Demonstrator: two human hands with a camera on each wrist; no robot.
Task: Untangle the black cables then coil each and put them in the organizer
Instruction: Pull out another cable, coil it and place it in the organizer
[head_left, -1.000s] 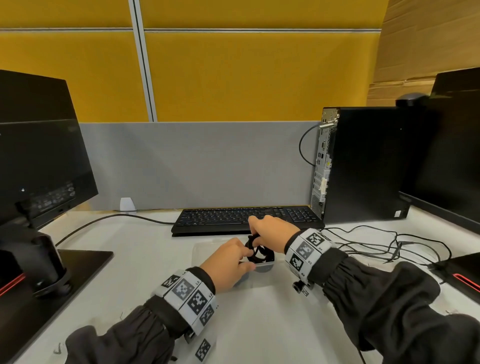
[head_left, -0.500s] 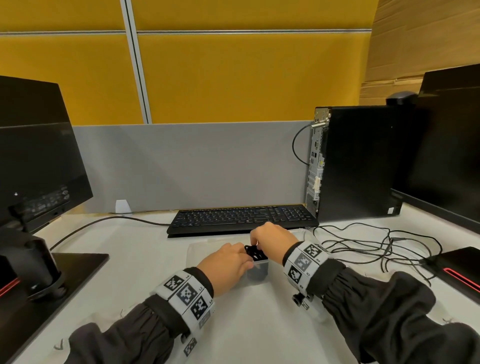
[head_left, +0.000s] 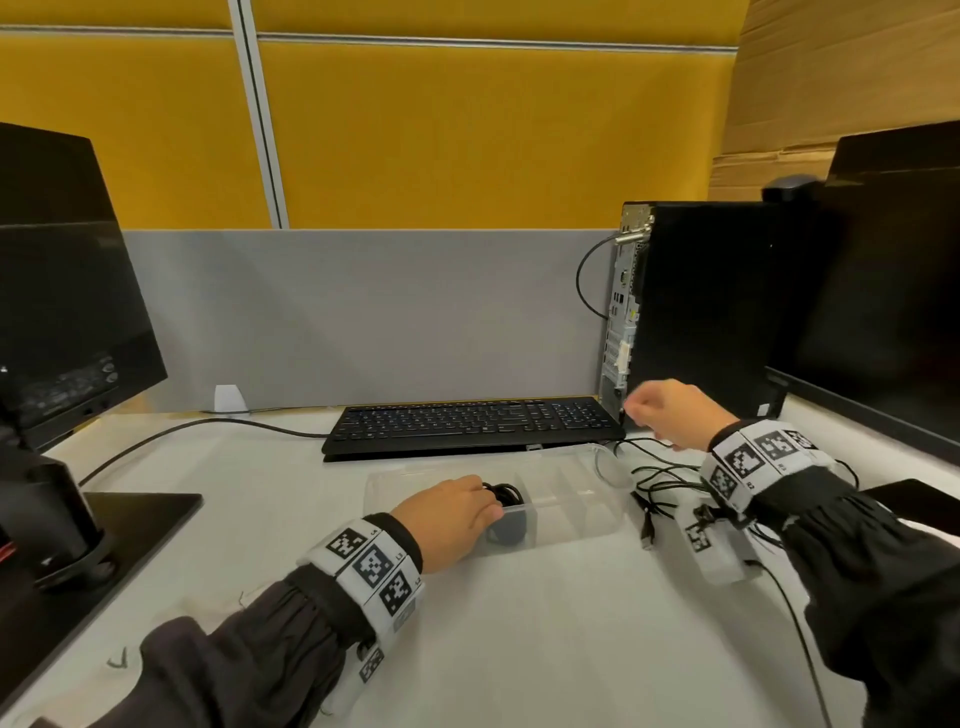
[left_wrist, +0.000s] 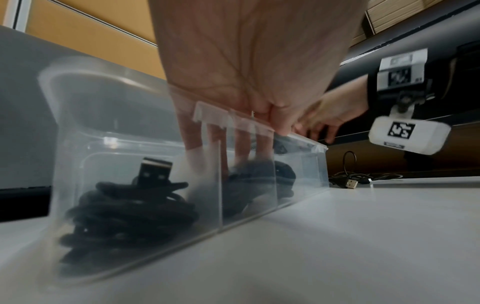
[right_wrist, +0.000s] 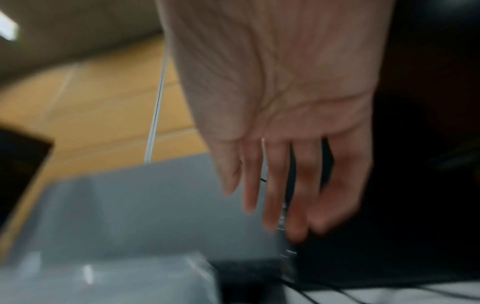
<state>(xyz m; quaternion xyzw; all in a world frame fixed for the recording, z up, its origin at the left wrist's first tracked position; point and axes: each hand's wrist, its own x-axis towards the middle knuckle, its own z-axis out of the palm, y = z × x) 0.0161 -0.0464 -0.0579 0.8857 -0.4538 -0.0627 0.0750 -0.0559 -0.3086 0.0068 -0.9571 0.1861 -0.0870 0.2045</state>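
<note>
The white, smooth desk (head_left: 519, 623) fills the head view, with a flat black keyboard (head_left: 472, 423) at about 12 o'clock from the organizer and a boxy black computer tower (head_left: 696, 312) at 1 o'clock. The organizer (head_left: 566, 506) is a long, clear plastic box with thin dividers, lying just in front of the keyboard. Its compartment seen leftmost in the left wrist view holds one coiled black cable (left_wrist: 124, 207), rubbery and matte, its USB plug (left_wrist: 154, 170) standing upright; the next compartment holds a second coiled cable (head_left: 504, 493) (blurred through the wall). The left hand (head_left: 452, 512) reaches over the near rim at 9 o'clock, its straight fingers (left_wrist: 242, 144) dipping into that second compartment onto the coil. At 3 o'clock of the organizer the remaining loose black cables (head_left: 660, 478) lie tangled and thin on the desk. The right hand (head_left: 667, 413), which half a second ago was at the organizer beside the left, has lifted away to 1 o'clock, above the tangle; its fingers (right_wrist: 275, 185) hang loose and slightly parted, holding nothing.
</note>
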